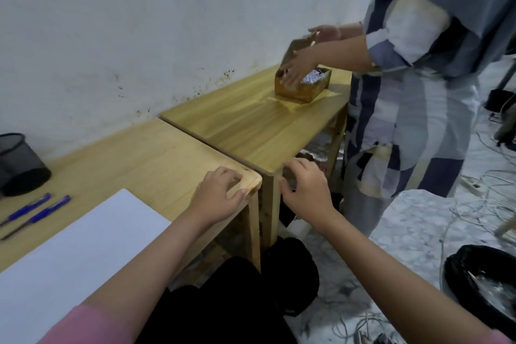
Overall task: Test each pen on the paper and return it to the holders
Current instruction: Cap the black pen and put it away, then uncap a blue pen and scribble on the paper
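Note:
Two blue pens [26, 209] [44, 214] lie side by side on the near wooden table [134, 159] at the far left. Behind them stands a black mesh pen holder [19, 165], its inside hidden. A large white sheet of paper [78, 254] covers the table's front part. My left hand [220, 194] grips the table's right front corner, fingers curled on top and thumb against the edge. My right hand [304, 190] hovers beside the near corner of the second table [251, 131], fingers loosely curled, with nothing in it.
Another person [413, 86] stands at the right, both hands at an open wooden box [303, 86] on the second table. A black lined bin [483, 282] and loose cables [474, 204] are on the floor to the right. A white wall runs behind both tables.

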